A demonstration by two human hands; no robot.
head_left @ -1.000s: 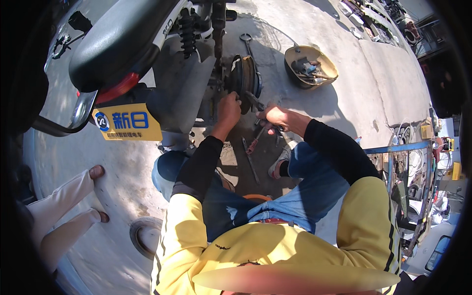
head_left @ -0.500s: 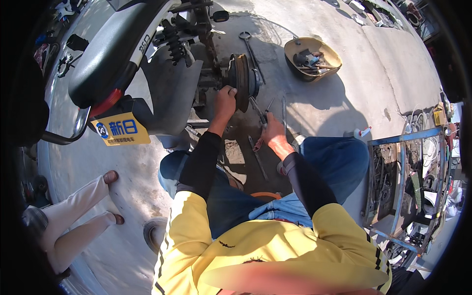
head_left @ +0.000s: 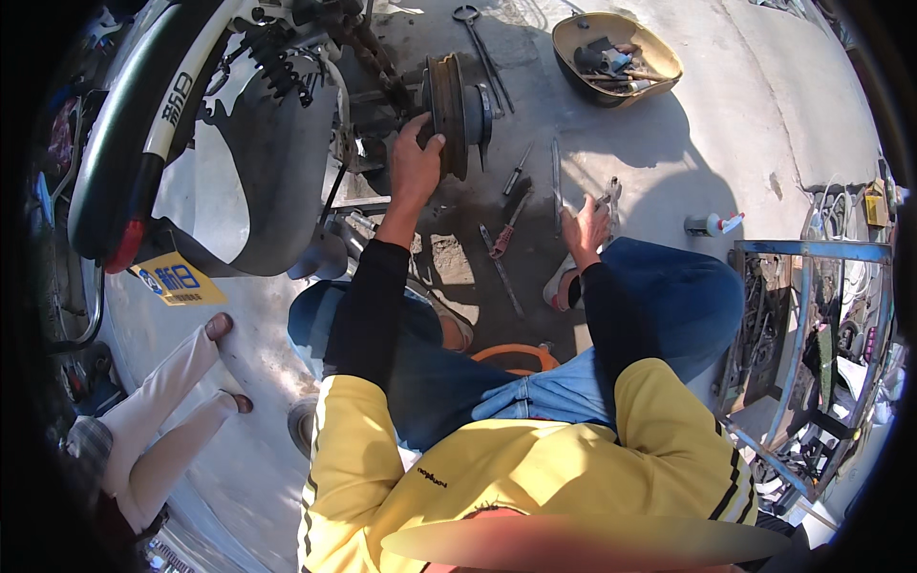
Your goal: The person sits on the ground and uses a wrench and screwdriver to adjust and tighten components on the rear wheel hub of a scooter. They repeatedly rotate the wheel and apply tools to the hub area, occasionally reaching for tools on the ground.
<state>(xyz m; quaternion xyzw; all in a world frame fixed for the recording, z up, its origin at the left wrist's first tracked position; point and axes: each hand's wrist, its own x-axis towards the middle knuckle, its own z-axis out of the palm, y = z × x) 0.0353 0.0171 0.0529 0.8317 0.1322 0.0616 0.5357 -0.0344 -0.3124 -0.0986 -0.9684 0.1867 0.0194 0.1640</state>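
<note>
Sunlit concrete ground (head_left: 735, 124), dark shadows (head_left: 669, 201), blue-framed rack (head_left: 821, 250)

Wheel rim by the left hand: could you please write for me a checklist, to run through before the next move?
1. Left hand at the wheel rim: ok; its fingertips appear to touch the rim's edge.
2. Right hand holding a tool firmly: cannot tell; it is at a metal tool, but the grip is unclear.
3. Loose tools put away: not ok; the red-handled tool and a long thin bar lie on the ground.
4. Container standing open side up: ok; small items lie inside.
5. Rim fastened tightly: cannot tell; the fixing is not readable.
</note>
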